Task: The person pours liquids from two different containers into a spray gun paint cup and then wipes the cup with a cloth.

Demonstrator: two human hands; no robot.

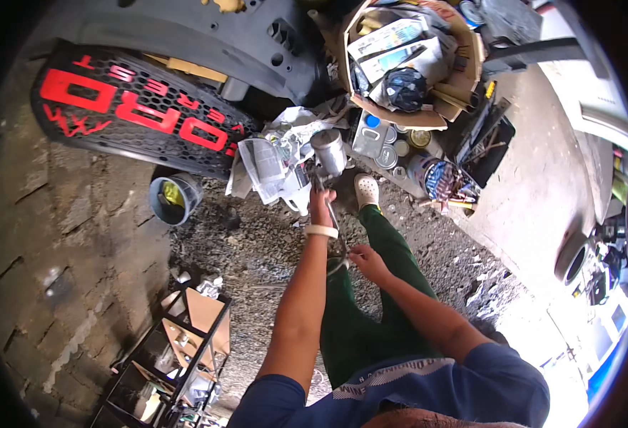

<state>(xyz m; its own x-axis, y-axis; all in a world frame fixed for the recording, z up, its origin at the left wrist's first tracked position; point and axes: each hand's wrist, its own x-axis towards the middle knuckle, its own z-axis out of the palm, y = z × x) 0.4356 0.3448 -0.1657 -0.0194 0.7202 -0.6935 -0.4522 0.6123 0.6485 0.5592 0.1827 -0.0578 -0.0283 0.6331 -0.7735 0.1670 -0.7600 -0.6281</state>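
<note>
My left hand (321, 207), with a pale band at the wrist, is closed round the handle of a spray gun (318, 180). A silvery metal cup (330, 152) sits at the gun's far end. From the handle a thin hose (340, 239) runs back toward me. My right hand (369, 262) pinches this hose near my thigh, where it curves. Just beyond the gun, crumpled paper and masking sheets (275, 160) lie in a heap. The fingers of my left hand are partly hidden by the gun.
A black grille panel with red lettering (150, 114) leans at the far left, near a bucket (176, 200). An overfilled cardboard box (464, 64) stands beyond cans (387, 157) and a tin of brushes (434, 177). A black shelf rack (193, 332) stands at lower left.
</note>
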